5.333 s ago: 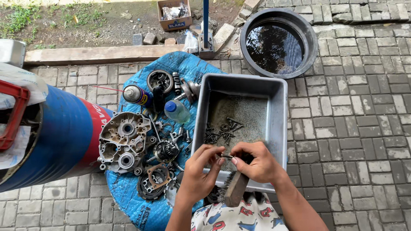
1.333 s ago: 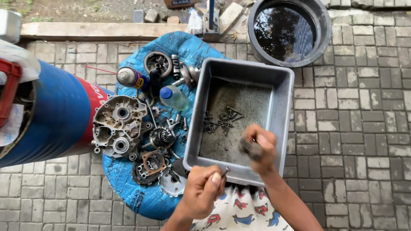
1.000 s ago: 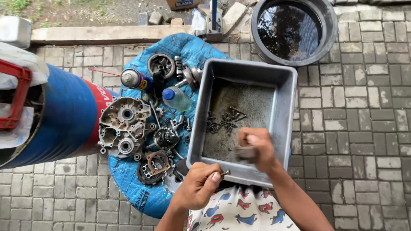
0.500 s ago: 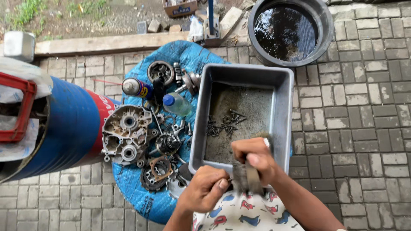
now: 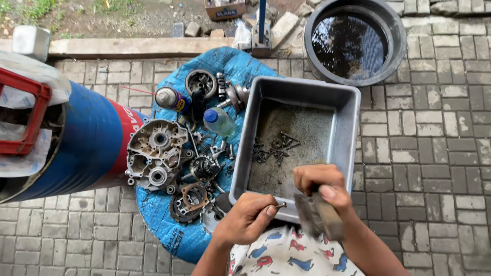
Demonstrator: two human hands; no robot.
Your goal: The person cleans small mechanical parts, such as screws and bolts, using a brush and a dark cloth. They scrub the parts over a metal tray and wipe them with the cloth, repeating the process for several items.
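A grey metal tray lies on the paving with several dark bolts scattered in a thin film of liquid. Over its near edge my left hand pinches a small bolt between finger and thumb. My right hand grips a worn brush, blurred with motion, right beside that bolt.
A blue tarp left of the tray carries an engine case half, gears, a spray can and a small clear bottle. A blue drum lies at far left. A black tub of dark water stands behind the tray.
My right hand has drawn back from inside the tray to its near edge with the brush, meeting my left hand and its bolt. The view has shifted slightly.
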